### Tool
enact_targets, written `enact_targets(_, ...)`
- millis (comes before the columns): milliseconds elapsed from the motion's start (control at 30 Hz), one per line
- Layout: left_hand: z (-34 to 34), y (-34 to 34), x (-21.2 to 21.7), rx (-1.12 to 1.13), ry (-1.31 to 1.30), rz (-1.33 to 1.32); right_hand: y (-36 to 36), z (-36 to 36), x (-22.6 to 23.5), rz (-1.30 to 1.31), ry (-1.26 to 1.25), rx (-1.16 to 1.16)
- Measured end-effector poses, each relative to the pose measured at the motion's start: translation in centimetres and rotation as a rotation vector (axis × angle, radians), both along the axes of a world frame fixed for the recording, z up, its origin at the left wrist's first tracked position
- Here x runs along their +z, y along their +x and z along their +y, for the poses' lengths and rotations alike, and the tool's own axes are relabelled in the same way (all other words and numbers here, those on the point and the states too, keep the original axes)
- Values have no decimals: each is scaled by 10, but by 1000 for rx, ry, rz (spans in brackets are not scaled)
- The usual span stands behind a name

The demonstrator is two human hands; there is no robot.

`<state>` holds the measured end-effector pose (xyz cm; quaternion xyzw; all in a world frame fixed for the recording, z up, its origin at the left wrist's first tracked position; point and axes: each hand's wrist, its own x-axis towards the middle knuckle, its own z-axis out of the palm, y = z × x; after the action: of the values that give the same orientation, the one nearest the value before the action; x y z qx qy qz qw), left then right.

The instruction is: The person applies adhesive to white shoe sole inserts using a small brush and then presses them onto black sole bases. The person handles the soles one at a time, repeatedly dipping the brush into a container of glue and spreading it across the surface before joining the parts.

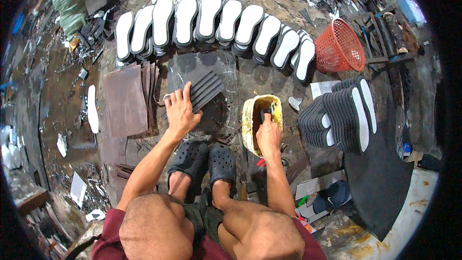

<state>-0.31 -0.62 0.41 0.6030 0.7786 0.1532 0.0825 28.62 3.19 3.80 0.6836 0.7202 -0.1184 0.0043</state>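
My left hand lies with fingers spread on several dark rubber strips, which sit side by side at a slant on a dark square board. To the right, my right hand reaches over the rim of a cut-down plastic container, yellowed with dried residue and dark inside. Its fingers are closed and point down into the container. Whatever they grip is mostly hidden by the hand and the wall.
An arc of stacked white-topped soles runs along the far side. A red basket stands at its right end. Brown sheets lie left, piled dark soles right. My feet wear dark clogs.
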Motion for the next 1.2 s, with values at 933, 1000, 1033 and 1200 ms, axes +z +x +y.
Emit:
enact_targets(933, -78, 18, -31, 23, 315, -505, -26, 82, 132, 816, 309, 167)
enact_targets(1000, -73, 20, -36, 12, 338, -510, -68, 98, 103, 890, 105, 87)
enact_targets(1033, -71, 17, -34, 13, 347, -505, -92, 103, 85, 901, 22, 46)
enact_targets(1200, -64, 30, -32, 30, 375, -518, -151, 95, -11, 1084, 14, -279)
